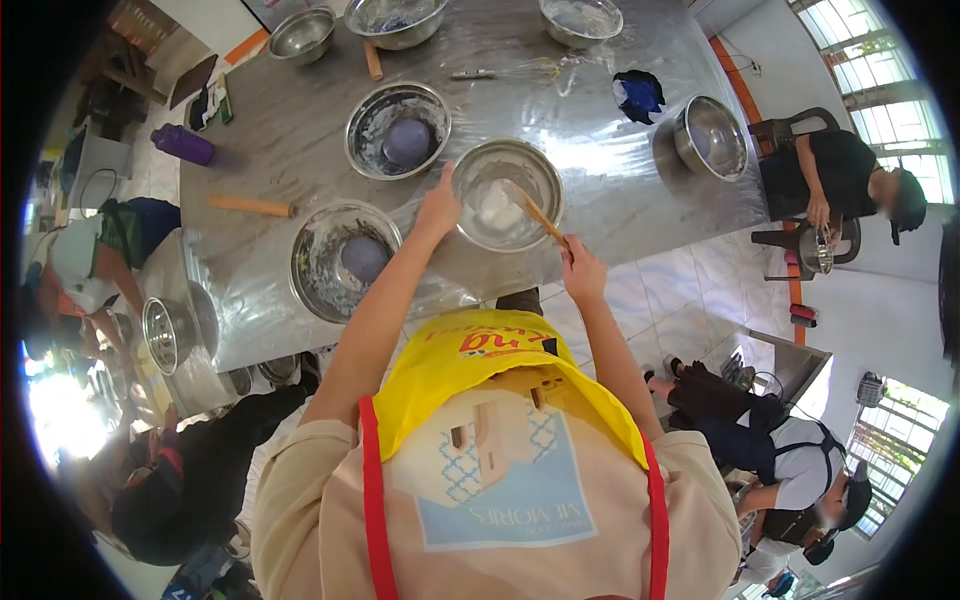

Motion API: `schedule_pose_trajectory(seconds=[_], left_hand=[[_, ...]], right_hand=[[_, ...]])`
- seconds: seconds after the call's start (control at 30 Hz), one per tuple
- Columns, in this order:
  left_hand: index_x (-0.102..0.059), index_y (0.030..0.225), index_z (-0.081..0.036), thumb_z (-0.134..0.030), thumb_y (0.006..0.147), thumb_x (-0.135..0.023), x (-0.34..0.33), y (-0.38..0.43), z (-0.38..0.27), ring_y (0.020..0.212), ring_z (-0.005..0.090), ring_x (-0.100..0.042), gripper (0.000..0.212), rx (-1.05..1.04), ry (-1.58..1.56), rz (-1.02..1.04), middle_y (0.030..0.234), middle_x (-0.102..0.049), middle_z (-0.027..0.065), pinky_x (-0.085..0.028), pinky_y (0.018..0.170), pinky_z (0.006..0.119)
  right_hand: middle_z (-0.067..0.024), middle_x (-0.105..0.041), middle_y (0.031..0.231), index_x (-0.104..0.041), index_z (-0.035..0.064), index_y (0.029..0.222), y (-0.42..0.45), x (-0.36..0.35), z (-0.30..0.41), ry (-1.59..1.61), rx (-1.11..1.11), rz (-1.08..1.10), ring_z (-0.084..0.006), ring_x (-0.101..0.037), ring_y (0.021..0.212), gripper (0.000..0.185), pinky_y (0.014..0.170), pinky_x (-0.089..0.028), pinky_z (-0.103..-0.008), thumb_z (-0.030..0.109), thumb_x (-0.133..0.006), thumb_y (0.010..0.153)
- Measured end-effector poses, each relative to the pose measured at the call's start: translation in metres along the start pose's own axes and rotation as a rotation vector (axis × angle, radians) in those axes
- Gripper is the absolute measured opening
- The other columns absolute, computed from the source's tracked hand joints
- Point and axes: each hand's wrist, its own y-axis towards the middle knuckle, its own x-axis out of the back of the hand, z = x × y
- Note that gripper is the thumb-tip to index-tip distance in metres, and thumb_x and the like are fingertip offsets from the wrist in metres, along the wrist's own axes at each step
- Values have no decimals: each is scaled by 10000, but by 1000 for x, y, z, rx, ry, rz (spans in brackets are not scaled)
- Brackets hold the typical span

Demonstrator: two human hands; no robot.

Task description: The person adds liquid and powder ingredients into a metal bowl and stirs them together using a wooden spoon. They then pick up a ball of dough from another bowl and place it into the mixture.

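Observation:
A stainless steel mixing bowl [551, 169] stands on the metal table [255, 165] in front of me, with a white mixture [499, 208] at its bottom. My right hand [584, 270] grips the handle end of a wooden spoon or spatula [541, 215], whose far end rests in the mixture. My left hand [439, 201] is at the bowl's left rim, thumb or a finger pointing up along it; its grip is partly hidden. Two steel bowls, one behind on the left [352, 135] and one nearer on the left [304, 281], each hold a ball of purplish dough [406, 142].
Rolling pins [251, 205], a whisk [525, 72], a dark blue cloth or bag [640, 96] and more steel bowls [739, 139] lie about the table. A purple bottle [182, 144] is at the left edge. Other people [844, 180] sit or stand on both sides.

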Motion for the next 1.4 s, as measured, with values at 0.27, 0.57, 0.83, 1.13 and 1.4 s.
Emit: schedule_pose_trajectory(seconds=[0.27,0.57,0.83,1.13,1.4], left_hand=[[-179,1466,-197,-103,813,-449,-18,21,29,862,453,-628,713,-75,-17,-66,1012,-605,322,-489,798,487],[-152,1470,-222,-44,841,-423,-6,6,-5,819,384,-663,708,-7,-160,57,1055,-610,283,-581,535,426],[-100,1470,-253,-44,873,-411,-14,2,2,848,417,-650,705,-30,-184,25,1177,-538,300,-602,567,451],[-82,1462,-278,-43,892,-409,-28,1,18,791,438,-646,698,-19,-435,94,1226,-506,269,-592,505,451],[-133,1459,-86,-121,870,-529,-36,1,19,1160,413,-492,710,-66,-126,-246,1309,-453,267,-402,974,468]], right_hand=[[-110,-645,823,-544,165,1033,11,14,7,-4,-59,15,-366,-608,714,159,596,-474,-467,194,-536,877],[-76,-648,815,-545,172,1007,6,33,-2,-50,-24,36,-339,-617,698,134,591,-482,-454,206,-527,879],[-56,-651,835,-544,165,1001,1,41,12,-48,-14,-40,-313,-628,714,137,595,-489,-438,200,-535,868],[-105,-633,750,-560,136,943,8,30,-2,-47,-6,-15,-326,-612,678,105,597,-477,-450,204,-532,869],[-139,-623,715,-545,109,976,30,67,21,115,-5,49,-353,-607,678,138,596,-461,-480,204,-515,881]])
